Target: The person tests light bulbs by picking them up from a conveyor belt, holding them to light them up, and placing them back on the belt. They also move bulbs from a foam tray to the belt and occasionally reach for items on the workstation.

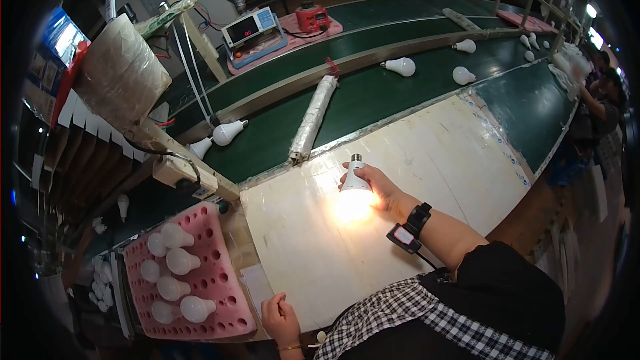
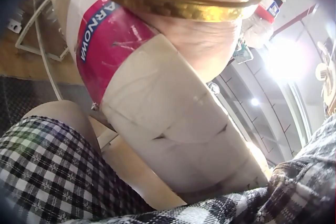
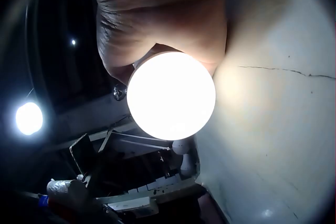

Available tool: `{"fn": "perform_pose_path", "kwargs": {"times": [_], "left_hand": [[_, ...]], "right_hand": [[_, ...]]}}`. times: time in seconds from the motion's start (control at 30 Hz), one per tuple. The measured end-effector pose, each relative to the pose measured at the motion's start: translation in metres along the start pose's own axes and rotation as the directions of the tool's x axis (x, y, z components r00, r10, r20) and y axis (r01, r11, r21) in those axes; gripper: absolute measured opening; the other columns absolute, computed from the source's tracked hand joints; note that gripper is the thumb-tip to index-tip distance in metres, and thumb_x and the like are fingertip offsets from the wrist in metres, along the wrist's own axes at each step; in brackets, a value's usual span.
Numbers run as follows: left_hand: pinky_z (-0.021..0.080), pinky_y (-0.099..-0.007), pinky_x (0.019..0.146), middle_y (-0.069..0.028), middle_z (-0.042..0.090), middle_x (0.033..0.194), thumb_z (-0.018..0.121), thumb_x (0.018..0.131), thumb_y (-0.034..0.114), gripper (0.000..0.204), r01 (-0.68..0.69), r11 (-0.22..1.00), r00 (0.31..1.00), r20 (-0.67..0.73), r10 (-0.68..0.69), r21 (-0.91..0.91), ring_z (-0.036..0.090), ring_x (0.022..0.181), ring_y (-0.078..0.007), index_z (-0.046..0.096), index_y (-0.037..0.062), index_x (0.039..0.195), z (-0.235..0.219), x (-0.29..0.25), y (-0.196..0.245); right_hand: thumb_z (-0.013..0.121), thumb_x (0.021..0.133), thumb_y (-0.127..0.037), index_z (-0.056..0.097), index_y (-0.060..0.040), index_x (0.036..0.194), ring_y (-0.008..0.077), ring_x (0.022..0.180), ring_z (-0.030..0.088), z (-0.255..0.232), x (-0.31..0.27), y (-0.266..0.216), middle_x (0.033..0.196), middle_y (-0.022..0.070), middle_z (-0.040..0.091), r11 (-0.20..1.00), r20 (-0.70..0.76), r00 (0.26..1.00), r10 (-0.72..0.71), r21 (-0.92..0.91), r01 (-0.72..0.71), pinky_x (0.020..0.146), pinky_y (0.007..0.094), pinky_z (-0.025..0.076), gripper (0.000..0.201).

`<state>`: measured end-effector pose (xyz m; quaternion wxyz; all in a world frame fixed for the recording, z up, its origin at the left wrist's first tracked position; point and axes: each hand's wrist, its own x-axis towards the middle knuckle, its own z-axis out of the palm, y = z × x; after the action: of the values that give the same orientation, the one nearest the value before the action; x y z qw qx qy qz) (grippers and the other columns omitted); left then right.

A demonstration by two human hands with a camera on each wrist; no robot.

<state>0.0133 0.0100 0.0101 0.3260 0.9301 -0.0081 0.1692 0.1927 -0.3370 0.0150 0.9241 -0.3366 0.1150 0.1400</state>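
On the white worktop (image 1: 427, 160), the right hand (image 1: 377, 187) curls its fingers around a glowing bulb (image 1: 355, 195); the left hand (image 1: 280, 320) rests nearby with fingers loosely bent, holding nothing. No lettering on the bulb can be read.

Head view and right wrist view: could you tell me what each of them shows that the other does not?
Only the head view shows the left hand resting on the near edge of the white board, the pink foam tray of bulbs, and loose bulbs on the green conveyor belt. Only the right wrist view shows the glowing dome head-on, a full bright disc. Both show the right hand gripping the lit bulb over the board.
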Motion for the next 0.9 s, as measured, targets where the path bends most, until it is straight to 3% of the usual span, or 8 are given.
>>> {"fn": "perform_pose_path", "kwargs": {"times": [0.23, 0.37, 0.43, 0.5, 0.57, 0.63, 0.77, 0.9], "left_hand": [[0.047, -0.0361, 0.061, -0.0113, 0.059, 0.081, 0.056, 0.079, 0.0, 0.016, -0.003, 1.0, 1.0, -0.011, 0.004, 0.01, 0.058, 0.069, -0.027, 0.065, 0.0041, 0.092, -0.002, 0.001, 0.002], [0.047, -0.0364, 0.06, -0.0101, 0.059, 0.079, 0.057, 0.079, 0.001, 0.016, 0.045, 0.999, 0.999, 0.02, -0.045, 0.008, 0.058, 0.066, -0.0264, 0.066, 0.0062, 0.091, -0.004, 0.002, 0.004], [0.047, -0.0365, 0.059, -0.0096, 0.06, 0.079, 0.058, 0.079, 0.001, 0.016, 0.041, 0.999, 0.999, -0.009, -0.041, 0.013, 0.058, 0.065, -0.0261, 0.067, 0.007, 0.091, -0.003, 0.003, 0.003], [0.046, -0.0333, 0.059, -0.01, 0.06, 0.08, 0.056, 0.08, -0.001, 0.016, 0.012, 1.0, 1.0, 0.002, -0.012, -0.007, 0.058, 0.066, -0.0236, 0.067, 0.0041, 0.09, -0.003, 0.002, 0.0], [0.046, -0.0333, 0.059, -0.0096, 0.06, 0.079, 0.057, 0.079, -0.001, 0.016, 0.003, 1.0, 1.0, -0.015, -0.003, 0.012, 0.058, 0.066, -0.0239, 0.067, 0.005, 0.09, -0.005, 0.002, 0.002], [0.046, -0.0332, 0.058, -0.0092, 0.061, 0.079, 0.058, 0.079, 0.0, 0.016, 0.0, 0.999, 0.999, -0.043, 0.001, 0.034, 0.059, 0.066, -0.0242, 0.068, 0.0059, 0.09, -0.006, 0.003, 0.003], [0.051, -0.034, 0.059, -0.006, 0.065, 0.082, 0.062, 0.08, 0.008, 0.014, 0.083, 0.995, 0.994, -0.074, -0.08, 0.051, 0.063, 0.067, -0.0235, 0.069, 0.0123, 0.091, -0.011, 0.003, 0.006], [0.052, -0.034, 0.061, -0.0026, 0.065, 0.084, 0.062, 0.082, 0.012, 0.013, 0.072, 0.995, 0.993, -0.097, -0.065, 0.069, 0.064, 0.072, -0.0236, 0.069, 0.0159, 0.092, -0.013, -0.001, 0.0]], "right_hand": [[0.048, 0.09, -0.013, 0.04, -0.004, 0.132, 0.0291, 0.095, 0.064, 0.002, -0.003, -0.003, 0.103, 0.0159, 0.061, 0.999, -0.008, 0.999, 0.037, -0.01, -0.037, 0.081, 0.0435, 0.057, 0.044], [0.045, 0.091, -0.014, 0.04, 0.0004, 0.13, 0.0319, 0.097, 0.064, 0.013, -0.01, 0.007, 0.103, 0.0175, 0.062, 0.934, 0.115, 0.928, 0.354, -0.081, -0.347, 0.089, 0.0444, 0.054, 0.041], [0.045, 0.095, -0.019, 0.038, 0.0015, 0.13, 0.0326, 0.1, 0.063, 0.031, -0.003, 0.015, 0.109, 0.0205, 0.06, 0.906, -0.002, 0.921, 0.39, -0.181, -0.384, 0.093, 0.0429, 0.052, 0.041], [0.046, 0.098, -0.021, 0.036, 0.0019, 0.13, 0.0332, 0.111, 0.058, 0.05, 0.011, 0.015, 0.122, 0.0245, 0.054, 0.923, -0.055, 0.935, 0.351, -0.15, -0.355, 0.1, 0.0419, 0.047, 0.041], [0.048, 0.098, -0.019, 0.036, 0.0009, 0.135, 0.0324, 0.124, 0.049, 0.072, 0.021, 0.003, 0.138, 0.0259, 0.041, 0.97, 0.183, 0.962, 0.205, 0.093, -0.224, 0.106, 0.04, 0.043, 0.044], [0.048, 0.098, -0.02, 0.026, 0.0037, 0.143, 0.035, 0.134, 0.04, 0.099, 0.023, -0.003, 0.144, 0.0284, 0.033, 0.991, 0.144, 0.99, -0.008, 0.133, -0.012, 0.112, 0.041, 0.037, 0.055], [0.051, 0.096, -0.021, 0.039, -0.0006, 0.137, 0.0288, 0.116, 0.056, 0.088, 0.027, -0.005, 0.122, 0.017, 0.058, 0.993, 0.214, 0.975, -0.061, -0.088, 0.082, 0.099, 0.0377, 0.047, 0.047], [0.05, 0.096, -0.019, 0.045, -0.0036, 0.133, 0.0245, 0.096, 0.063, 0.027, 0.023, 0.01, 0.097, 0.0106, 0.064, 0.967, 0.02, 0.999, 0.05, -0.251, -0.044, 0.08, 0.0339, 0.053, 0.04]]}}
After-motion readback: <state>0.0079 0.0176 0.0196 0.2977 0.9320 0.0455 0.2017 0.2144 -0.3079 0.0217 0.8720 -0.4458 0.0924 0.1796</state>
